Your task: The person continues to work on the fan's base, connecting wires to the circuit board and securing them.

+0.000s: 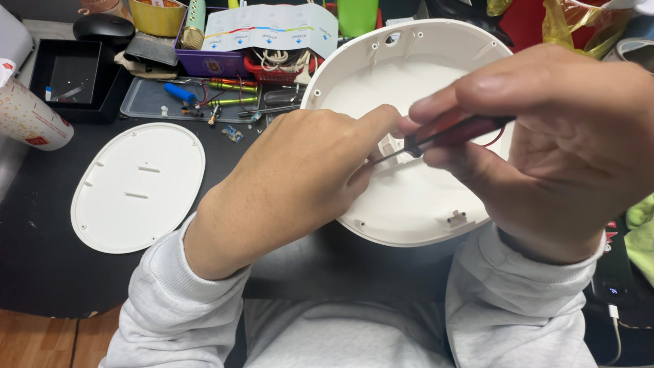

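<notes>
A white oval plastic shell (415, 204) lies open side up on the black table in front of me. My left hand (293, 180) rests on its near left rim, with the fingers curled inside over a small white fitting. My right hand (552, 143) grips a screwdriver with a red and black handle (449, 133). Its thin shaft points left and down into the shell, toward my left fingertips. The tip is hidden behind my left hand. Grey sweatshirt sleeves cover both wrists.
A flat white oval cover (139, 185) lies to the left. Behind it stand a clear tray of small tools (146, 102), a black box (71, 78), a purple bin (211, 61) and a paper cup (27, 116). A dark device with a cable (613, 279) sits at right.
</notes>
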